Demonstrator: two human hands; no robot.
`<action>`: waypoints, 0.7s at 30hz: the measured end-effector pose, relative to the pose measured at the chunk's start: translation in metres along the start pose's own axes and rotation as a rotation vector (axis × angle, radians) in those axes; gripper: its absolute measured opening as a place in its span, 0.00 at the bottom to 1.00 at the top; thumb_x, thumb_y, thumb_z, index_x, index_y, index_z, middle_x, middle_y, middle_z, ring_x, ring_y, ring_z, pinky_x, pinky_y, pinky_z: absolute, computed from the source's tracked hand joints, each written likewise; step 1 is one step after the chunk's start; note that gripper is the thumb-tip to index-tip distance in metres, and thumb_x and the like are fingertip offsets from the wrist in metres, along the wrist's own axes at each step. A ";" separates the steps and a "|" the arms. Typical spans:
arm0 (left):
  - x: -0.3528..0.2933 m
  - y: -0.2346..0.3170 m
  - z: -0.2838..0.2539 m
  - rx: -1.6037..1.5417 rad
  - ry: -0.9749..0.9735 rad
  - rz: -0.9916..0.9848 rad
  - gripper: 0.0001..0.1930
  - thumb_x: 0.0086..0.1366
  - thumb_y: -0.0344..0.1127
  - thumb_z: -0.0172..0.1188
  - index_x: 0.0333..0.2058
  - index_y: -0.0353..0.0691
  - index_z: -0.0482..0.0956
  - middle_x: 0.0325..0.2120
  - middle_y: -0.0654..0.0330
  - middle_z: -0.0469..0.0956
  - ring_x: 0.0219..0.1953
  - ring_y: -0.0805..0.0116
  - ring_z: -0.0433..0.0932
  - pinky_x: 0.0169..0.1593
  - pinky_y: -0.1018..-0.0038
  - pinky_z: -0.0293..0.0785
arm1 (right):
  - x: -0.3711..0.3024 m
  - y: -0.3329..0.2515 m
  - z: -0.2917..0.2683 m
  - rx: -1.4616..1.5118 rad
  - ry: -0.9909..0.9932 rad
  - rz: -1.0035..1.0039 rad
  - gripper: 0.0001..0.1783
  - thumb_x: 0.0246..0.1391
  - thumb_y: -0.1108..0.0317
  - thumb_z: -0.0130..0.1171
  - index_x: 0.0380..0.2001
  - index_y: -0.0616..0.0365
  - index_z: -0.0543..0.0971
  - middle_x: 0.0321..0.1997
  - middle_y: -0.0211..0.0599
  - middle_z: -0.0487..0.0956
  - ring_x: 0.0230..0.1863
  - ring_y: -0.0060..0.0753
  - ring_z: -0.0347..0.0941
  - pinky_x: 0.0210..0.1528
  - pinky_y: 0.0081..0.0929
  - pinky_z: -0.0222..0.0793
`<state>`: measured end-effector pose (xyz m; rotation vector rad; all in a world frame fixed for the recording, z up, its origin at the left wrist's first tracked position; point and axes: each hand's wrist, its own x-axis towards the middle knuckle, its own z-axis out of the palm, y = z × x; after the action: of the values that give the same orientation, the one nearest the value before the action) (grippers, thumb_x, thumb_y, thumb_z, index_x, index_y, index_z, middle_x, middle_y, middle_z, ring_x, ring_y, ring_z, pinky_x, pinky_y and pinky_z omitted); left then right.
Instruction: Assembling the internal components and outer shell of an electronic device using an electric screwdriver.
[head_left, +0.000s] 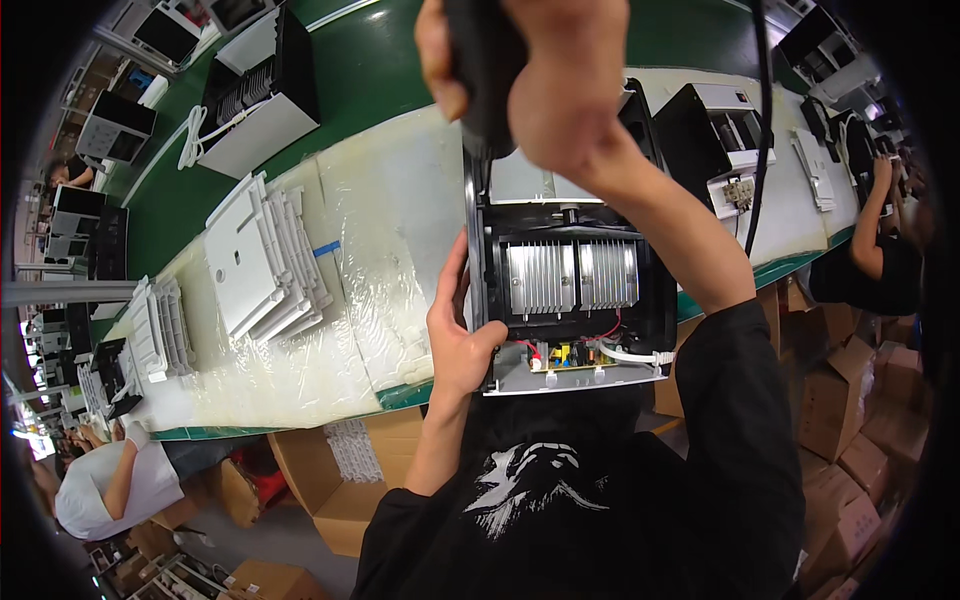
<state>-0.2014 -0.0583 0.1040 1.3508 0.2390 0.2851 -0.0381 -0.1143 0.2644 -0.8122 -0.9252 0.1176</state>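
A black appliance housing (655, 270) lies open in front of me, with two finned silver heat sinks (573, 279) inside. At its near end sits a small circuit board (570, 357) with red wires and a white cable (640, 357). My left hand (460, 345) grips the housing's left wall, thumb over the near left corner. Above the far left edge, my right hand (565, 95) is wrapped round a black, thick-handled tool that looks like an electric screwdriver (485, 75). Blur and closeness hide its tip, and my right forearm covers part of the housing's far right side.
Stacked white panels (262, 265) lie left on the plastic-covered bench (375, 240). Another black-and-white unit (262, 90) stands far left, and one (710, 130) at right. A black cord (762, 120) hangs beside my right arm. Cardboard boxes (350, 500) stand below; co-workers sit at both sides.
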 end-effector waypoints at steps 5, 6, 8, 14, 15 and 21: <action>-0.002 0.009 0.002 0.030 0.017 -0.030 0.47 0.35 0.22 0.49 0.64 0.27 0.56 0.60 0.49 0.64 0.63 0.60 0.63 0.67 0.70 0.51 | -0.002 0.017 -0.001 -0.171 -0.025 -0.067 0.33 0.56 0.43 0.57 0.48 0.65 0.69 0.27 0.35 0.75 0.25 0.22 0.71 0.25 0.20 0.68; -0.002 0.010 0.002 0.034 0.023 -0.027 0.48 0.35 0.22 0.49 0.64 0.26 0.55 0.60 0.49 0.64 0.63 0.60 0.63 0.67 0.70 0.52 | -0.005 0.023 -0.008 -0.242 -0.043 0.037 0.41 0.52 0.38 0.60 0.54 0.66 0.69 0.30 0.40 0.79 0.34 0.30 0.78 0.35 0.26 0.73; -0.002 0.009 0.003 0.041 0.018 -0.043 0.48 0.35 0.23 0.49 0.64 0.26 0.54 0.59 0.49 0.64 0.62 0.61 0.64 0.66 0.70 0.52 | -0.014 0.035 -0.011 -0.151 0.018 0.076 0.41 0.50 0.41 0.65 0.55 0.64 0.68 0.30 0.44 0.81 0.31 0.29 0.79 0.32 0.25 0.74; -0.003 0.008 0.005 0.094 0.108 -0.108 0.50 0.33 0.22 0.50 0.65 0.28 0.54 0.57 0.50 0.66 0.60 0.61 0.66 0.65 0.72 0.54 | -0.017 0.046 -0.021 -0.180 -0.066 0.016 0.42 0.49 0.39 0.64 0.53 0.65 0.67 0.29 0.51 0.81 0.31 0.41 0.81 0.33 0.32 0.76; -0.004 0.009 0.006 0.066 0.124 -0.120 0.49 0.33 0.21 0.50 0.64 0.28 0.56 0.56 0.52 0.67 0.59 0.62 0.67 0.63 0.73 0.56 | -0.018 0.050 -0.021 -0.155 -0.056 -0.015 0.42 0.49 0.38 0.63 0.51 0.65 0.68 0.28 0.53 0.80 0.29 0.45 0.81 0.31 0.34 0.76; -0.006 0.007 0.006 0.098 0.175 -0.163 0.47 0.32 0.19 0.49 0.61 0.28 0.58 0.53 0.54 0.68 0.57 0.63 0.67 0.61 0.75 0.57 | -0.024 0.068 -0.018 -0.288 -0.017 -0.140 0.47 0.49 0.34 0.60 0.53 0.71 0.67 0.14 0.53 0.73 0.19 0.49 0.76 0.25 0.36 0.72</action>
<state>-0.2061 -0.0644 0.1123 1.3953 0.5127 0.2576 -0.0235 -0.0864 0.1969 -1.0097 -1.0261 -0.1341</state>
